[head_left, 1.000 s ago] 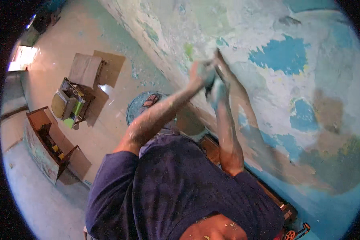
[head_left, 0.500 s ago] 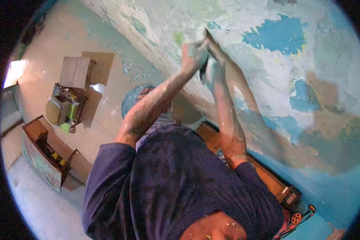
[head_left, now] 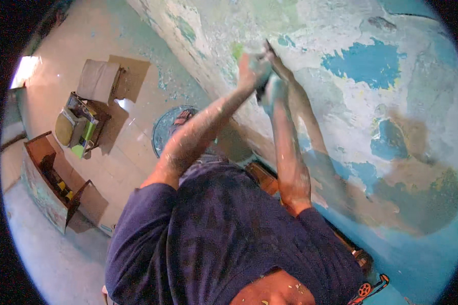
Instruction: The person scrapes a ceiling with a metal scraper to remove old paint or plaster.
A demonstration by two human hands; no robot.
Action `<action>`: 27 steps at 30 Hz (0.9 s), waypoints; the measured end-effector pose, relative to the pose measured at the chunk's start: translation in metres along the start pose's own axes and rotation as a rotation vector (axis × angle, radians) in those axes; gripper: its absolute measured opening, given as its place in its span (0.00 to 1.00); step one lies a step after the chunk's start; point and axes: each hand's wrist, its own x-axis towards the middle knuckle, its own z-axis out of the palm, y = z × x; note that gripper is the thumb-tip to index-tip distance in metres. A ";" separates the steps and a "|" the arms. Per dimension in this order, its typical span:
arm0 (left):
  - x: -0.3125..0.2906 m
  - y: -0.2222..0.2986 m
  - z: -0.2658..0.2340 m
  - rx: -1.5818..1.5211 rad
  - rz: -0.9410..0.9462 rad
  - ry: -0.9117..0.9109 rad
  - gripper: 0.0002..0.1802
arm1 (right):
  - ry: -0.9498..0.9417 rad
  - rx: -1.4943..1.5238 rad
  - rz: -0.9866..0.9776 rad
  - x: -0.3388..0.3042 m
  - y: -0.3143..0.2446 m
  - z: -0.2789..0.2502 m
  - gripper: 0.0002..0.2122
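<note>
Both my hands grip one dark tool against the wall (head_left: 300, 25); a thin dark blade-like tip (head_left: 269, 46) pokes out above them and looks like a scraper's, though most of it is hidden. My left hand (head_left: 254, 70) is closed around the upper part, just right of a small green patch (head_left: 237, 50). Below it, my right hand (head_left: 277, 90) is closed around the lower part, where a dark handle end (head_left: 261, 93) shows. Whitish dust coats both hands, and pale flakes speckle my forearms. The wall's pale coat is patchy, with a large blue area (head_left: 366, 62) exposed on the right.
A round bluish tub or stool top (head_left: 160, 133) is on the floor by my foot. To the left are a cloth-covered piece of furniture (head_left: 97, 80), a crate-like stand (head_left: 89, 124) with things on it, and a wooden cabinet (head_left: 48, 178). An orange-wheeled object (head_left: 364, 290) lies lower right.
The whole view has shifted a little, so the wall patches sit further right and lower. Against the wall, my hands and the tool have moved slightly left; both grips look the same.
</note>
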 end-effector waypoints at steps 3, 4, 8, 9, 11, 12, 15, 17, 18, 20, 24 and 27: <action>-0.011 0.011 -0.001 0.092 -0.112 -0.048 0.21 | -0.236 -0.946 -0.596 -0.006 -0.003 -0.021 0.18; -0.023 0.010 0.007 0.132 0.018 0.004 0.21 | 0.026 -0.464 -0.390 -0.017 0.008 -0.004 0.18; 0.003 -0.019 0.010 -0.080 -0.052 0.061 0.18 | 0.175 -0.213 -0.182 0.007 0.011 0.012 0.18; 0.011 -0.017 0.000 -0.248 -0.128 0.052 0.18 | 0.078 -0.174 -0.114 0.000 0.003 0.015 0.17; 0.006 -0.010 -0.007 -0.021 -0.224 -0.121 0.17 | -0.095 -0.112 0.022 -0.023 -0.016 0.020 0.15; -0.008 -0.011 0.002 0.018 -0.096 -0.078 0.19 | 0.114 0.006 -0.178 -0.016 0.013 0.018 0.15; -0.024 -0.025 0.017 0.060 0.097 -0.020 0.20 | 0.342 -0.087 -0.622 -0.012 0.026 0.008 0.14; -0.008 -0.040 0.008 -0.225 -0.091 -0.091 0.20 | 0.174 -0.263 -0.310 -0.017 0.014 0.009 0.14; 0.003 -0.039 0.005 -0.077 -0.139 -0.059 0.21 | 0.121 -0.357 -0.296 -0.022 0.009 0.015 0.15; -0.003 -0.033 0.004 -0.046 -0.122 -0.121 0.21 | 0.179 -0.196 -0.308 -0.025 0.013 0.025 0.14; -0.032 -0.031 0.028 0.010 0.001 -0.006 0.19 | 0.324 0.029 -0.384 -0.007 0.044 -0.004 0.14; -0.011 -0.035 0.011 -0.127 -0.247 -0.095 0.21 | 0.265 -0.171 0.037 -0.004 0.023 0.002 0.16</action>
